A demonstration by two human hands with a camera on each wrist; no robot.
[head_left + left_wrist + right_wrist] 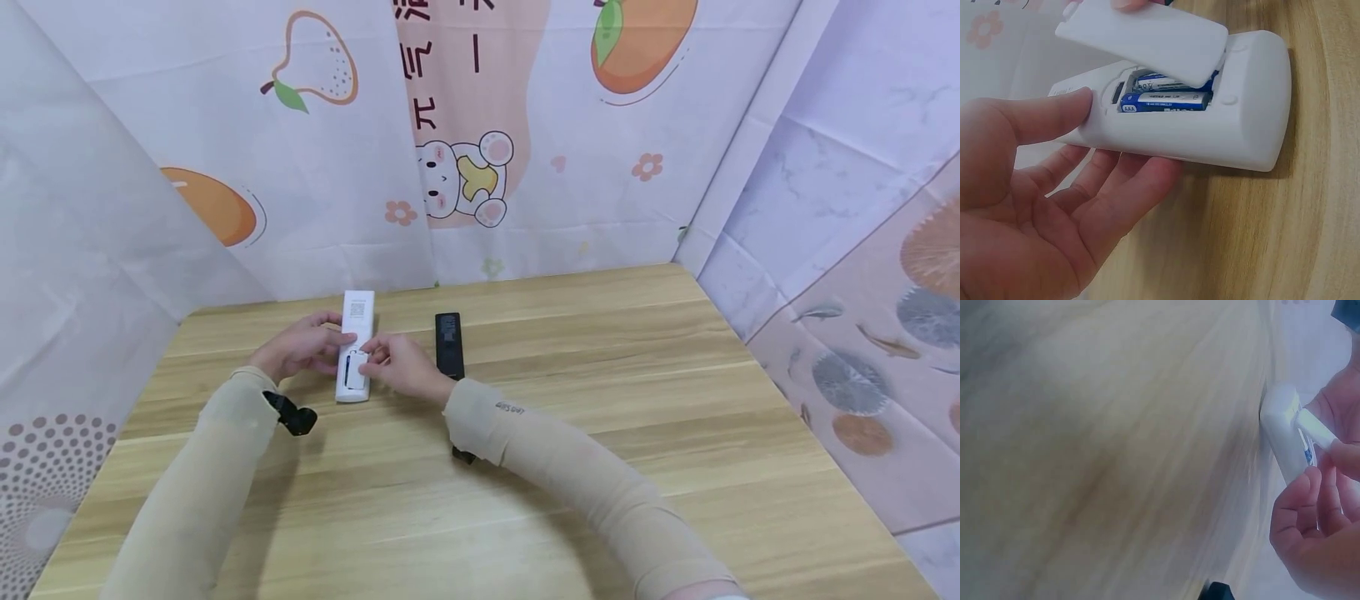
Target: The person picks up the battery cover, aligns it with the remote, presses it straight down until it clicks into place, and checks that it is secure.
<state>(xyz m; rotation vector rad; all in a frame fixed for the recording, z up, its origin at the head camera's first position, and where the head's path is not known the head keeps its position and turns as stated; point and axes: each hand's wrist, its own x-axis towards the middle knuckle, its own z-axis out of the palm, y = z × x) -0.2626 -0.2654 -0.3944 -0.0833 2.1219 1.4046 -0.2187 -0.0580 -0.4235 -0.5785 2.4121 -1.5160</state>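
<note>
A white remote control point(358, 312) lies back side up near the table's far left, its battery compartment uncovered. Two blue and white AAA batteries point(1163, 101) sit in that compartment, as the left wrist view shows. My left hand point(306, 344) grips the remote from its left side, thumb on the back face and fingers along the edge and below. With my right hand point(402, 364) I pinch the white battery cover point(1147, 37), tilted over the compartment with one end close to the remote's lower end. In the right wrist view the cover point(1316, 429) slants up from the remote.
A black remote control point(449, 343) lies back side up on the wooden table point(600, 350), just right of the white one and partly behind my right forearm. Printed curtains point(315, 192) hang along the table's far edge. Black camera mounts point(292, 414) stick out at the wrists.
</note>
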